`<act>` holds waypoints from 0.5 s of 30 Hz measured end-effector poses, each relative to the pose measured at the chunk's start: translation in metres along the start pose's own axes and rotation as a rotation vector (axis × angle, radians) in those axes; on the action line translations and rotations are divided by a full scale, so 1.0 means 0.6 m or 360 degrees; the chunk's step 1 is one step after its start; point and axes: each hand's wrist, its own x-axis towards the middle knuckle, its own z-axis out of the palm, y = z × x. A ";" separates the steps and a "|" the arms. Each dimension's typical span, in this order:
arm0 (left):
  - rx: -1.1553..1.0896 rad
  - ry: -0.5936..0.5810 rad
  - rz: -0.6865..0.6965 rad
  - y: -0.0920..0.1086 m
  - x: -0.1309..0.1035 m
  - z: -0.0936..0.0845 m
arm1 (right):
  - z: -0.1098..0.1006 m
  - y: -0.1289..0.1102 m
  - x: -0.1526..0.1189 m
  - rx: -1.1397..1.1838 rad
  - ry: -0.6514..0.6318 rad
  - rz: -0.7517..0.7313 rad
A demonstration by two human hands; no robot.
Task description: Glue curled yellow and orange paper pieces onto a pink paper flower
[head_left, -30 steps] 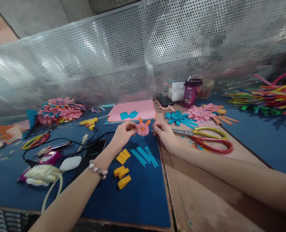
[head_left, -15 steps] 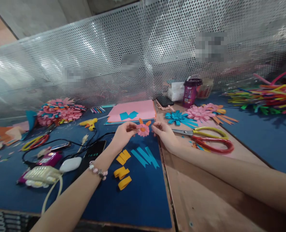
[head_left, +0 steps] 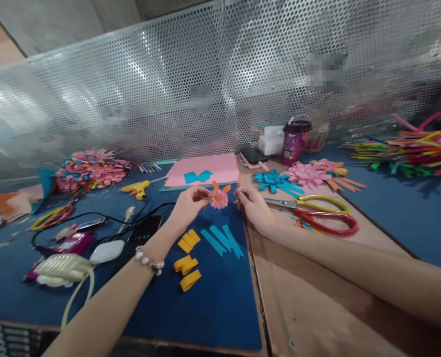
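Between thumb and fingers, my left hand (head_left: 191,204) pinches a small pink paper flower (head_left: 219,199) with an orange centre and orange ribbon ends at its top. My right hand (head_left: 253,206) is just right of the flower, apart from it, with its fingertips pressed together; whatever they hold is too small to name. Below the hands lie blue notched paper strips (head_left: 223,240) and several yellow paper loops (head_left: 188,263). Behind the flower, two blue paper pieces (head_left: 198,176) rest on a stack of pink paper (head_left: 205,166).
Scissors (head_left: 317,210) with red and yellow handles lie right of my right hand, near finished pink (head_left: 305,174) and blue (head_left: 270,180) paper flowers. A yellow glue gun (head_left: 136,189), cables, a power strip (head_left: 62,270) and a phone (head_left: 146,233) are at left. A purple cup (head_left: 293,144) stands behind.
The view has shifted very slightly. My left hand still holds the pink flower, and my right hand stays beside it with little movement.
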 end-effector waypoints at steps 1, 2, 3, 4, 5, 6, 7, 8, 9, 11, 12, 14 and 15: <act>-0.0007 0.0008 0.0014 -0.001 0.000 0.000 | -0.001 -0.003 0.003 -0.0068 -0.0016 -0.0033; -0.0019 0.0020 0.0027 -0.002 0.000 -0.001 | -0.004 -0.007 0.006 -0.0142 -0.0041 -0.0074; -0.0035 0.0038 0.0036 -0.002 0.000 -0.001 | -0.007 -0.013 0.011 -0.0222 -0.0076 -0.0122; -0.0049 0.0058 0.0038 -0.003 0.000 -0.002 | -0.013 -0.020 0.016 -0.0309 -0.0122 -0.0175; -0.0056 0.0077 0.0028 -0.003 0.001 -0.002 | -0.020 -0.029 0.021 -0.0402 -0.0178 -0.0229; -0.0055 0.0093 0.0013 -0.003 0.001 -0.002 | -0.028 -0.040 0.027 -0.0498 -0.0241 -0.0280; -0.0050 0.0104 -0.0002 -0.003 0.001 -0.003 | -0.039 -0.050 0.031 -0.0597 -0.0308 -0.0324; -0.0049 0.0113 -0.0013 -0.002 0.001 -0.003 | -0.051 -0.060 0.035 -0.0692 -0.0378 -0.0361; -0.0055 0.0120 -0.0021 0.000 0.001 -0.002 | -0.063 -0.069 0.038 -0.0784 -0.0465 -0.0385; -0.0080 0.0130 -0.0031 0.003 0.001 -0.002 | -0.088 -0.082 0.041 -0.0941 -0.0646 -0.0394; -0.0089 0.0132 -0.0029 0.005 0.001 -0.002 | -0.099 -0.086 0.041 -0.1016 -0.0730 -0.0387; -0.0092 0.0122 -0.0016 0.006 0.000 -0.002 | -0.116 -0.087 0.041 -0.1192 -0.0900 -0.0375; -0.0091 0.0112 -0.0006 0.006 0.000 -0.002 | -0.122 -0.085 0.041 -0.1258 -0.0968 -0.0371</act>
